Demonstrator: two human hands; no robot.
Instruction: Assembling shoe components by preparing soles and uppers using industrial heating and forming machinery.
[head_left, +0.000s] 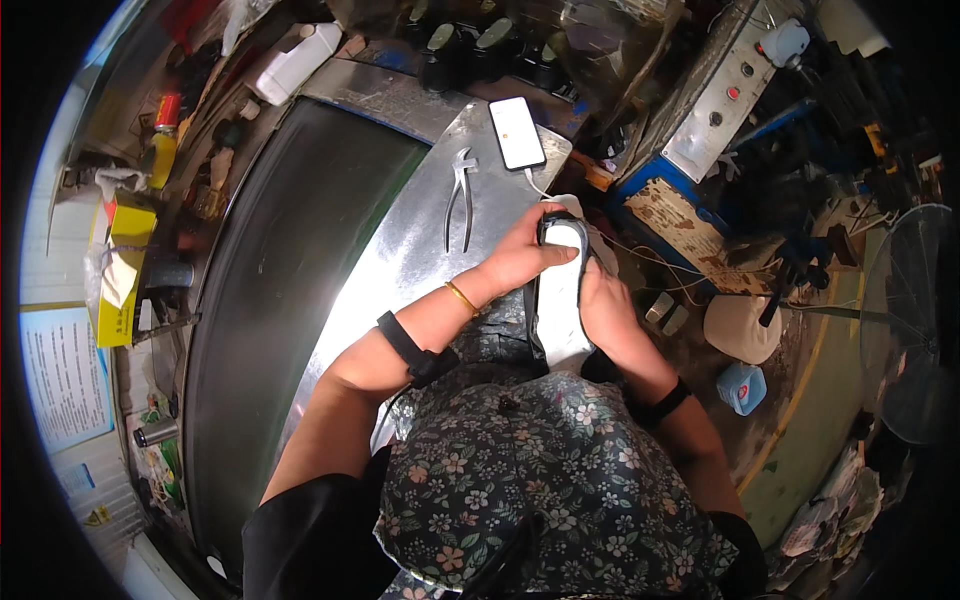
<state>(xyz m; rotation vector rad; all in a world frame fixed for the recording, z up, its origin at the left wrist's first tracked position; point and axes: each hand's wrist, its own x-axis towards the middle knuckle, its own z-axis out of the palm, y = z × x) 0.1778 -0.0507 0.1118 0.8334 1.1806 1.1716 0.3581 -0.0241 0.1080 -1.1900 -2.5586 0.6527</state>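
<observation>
We had the fingers of our left hand (528,256) wrapped round the dark-rimmed end of a white piece (560,310), our right hand (607,305) gripping its side, before our floral apron (540,450), beside the metal table (415,235).

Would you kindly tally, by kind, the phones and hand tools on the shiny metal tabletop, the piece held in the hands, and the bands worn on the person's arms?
Held white shoe-like piece: 1
Pincers: 1
Phone: 1
Gold-coloured bangle: 1
Dark straps: 2
Total: 6
</observation>
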